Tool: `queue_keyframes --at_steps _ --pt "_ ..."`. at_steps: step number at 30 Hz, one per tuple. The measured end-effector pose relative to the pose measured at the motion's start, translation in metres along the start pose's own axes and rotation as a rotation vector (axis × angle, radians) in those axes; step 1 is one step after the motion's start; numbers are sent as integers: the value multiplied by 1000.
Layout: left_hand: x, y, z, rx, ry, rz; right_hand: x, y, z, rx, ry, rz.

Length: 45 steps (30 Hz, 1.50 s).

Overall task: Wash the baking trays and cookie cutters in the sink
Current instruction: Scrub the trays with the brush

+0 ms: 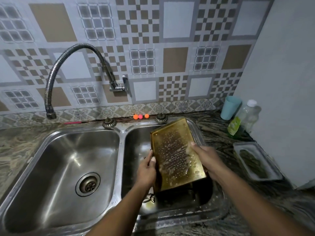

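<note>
While no water is seen running from the flexible faucet (pixel 51 114) at the left, the step in hand is judged to be soaping, not rinsing. The gold baking tray (pixel 177 159) is held tilted over the right basin (pixel 136 142) of the double sink, its far end toward the back right corner and its face dotted with suds. Its left edge is gripped by the left hand (pixel 146 169), fingers curled behind the rim and thumb laid on the front. The right hand (pixel 207 159) is laid on the right side of the face, fingertips at a foamy patch; whether a sponge is pinched beneath them cannot be told.

The scrub is best carried along the length in overlapping strokes, with extra care at the corners and rim. The left grip should be kept firm, since a soapy metal edge is likely to slip. The tray is best kept low, so that suds drain into the basin.

In the left basin (pixel 68 150) a drain strainer (pixel 87 183) is seen. Beneath the tray, dark shapes and a thin wire form (pixel 150 199) are made out, perhaps another tray and a cookie cutter; neither can be told surely. On the counter to the right a pale blue cup (pixel 231 108) stands, its contents hidden. Just beside it is a clear plastic bottle (pixel 247 116), with what seems a little green liquid, judged dish soap. Nearer, something green, possibly a scouring pad, is held in a rectangular tub (pixel 261 155).
</note>
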<state>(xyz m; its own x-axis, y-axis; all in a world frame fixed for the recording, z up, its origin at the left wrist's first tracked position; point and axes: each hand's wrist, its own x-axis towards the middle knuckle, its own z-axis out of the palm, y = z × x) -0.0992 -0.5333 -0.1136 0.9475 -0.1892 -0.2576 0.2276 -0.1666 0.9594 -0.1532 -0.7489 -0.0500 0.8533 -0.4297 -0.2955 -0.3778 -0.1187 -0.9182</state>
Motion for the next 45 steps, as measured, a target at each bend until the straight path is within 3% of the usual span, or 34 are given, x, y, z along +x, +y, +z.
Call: queue_keyframes --at_steps 8,11,21,25,36,45 --pt "10 63 33 -89 -153 22 -15 -14 31 -576 173 -313" --pt "12 75 41 -64 -130 43 -26 -7 46 -657 155 -329" --pt "16 62 34 93 140 47 -29 3 42 -537 -115 -364" --pt "11 67 47 263 127 137 -17 -2 5 -361 7 -300" --pt "-3 88 108 353 -67 252 15 12 -163 -459 409 -67" --pt "-16 85 125 372 -23 241 29 50 -194 -479 361 -1"
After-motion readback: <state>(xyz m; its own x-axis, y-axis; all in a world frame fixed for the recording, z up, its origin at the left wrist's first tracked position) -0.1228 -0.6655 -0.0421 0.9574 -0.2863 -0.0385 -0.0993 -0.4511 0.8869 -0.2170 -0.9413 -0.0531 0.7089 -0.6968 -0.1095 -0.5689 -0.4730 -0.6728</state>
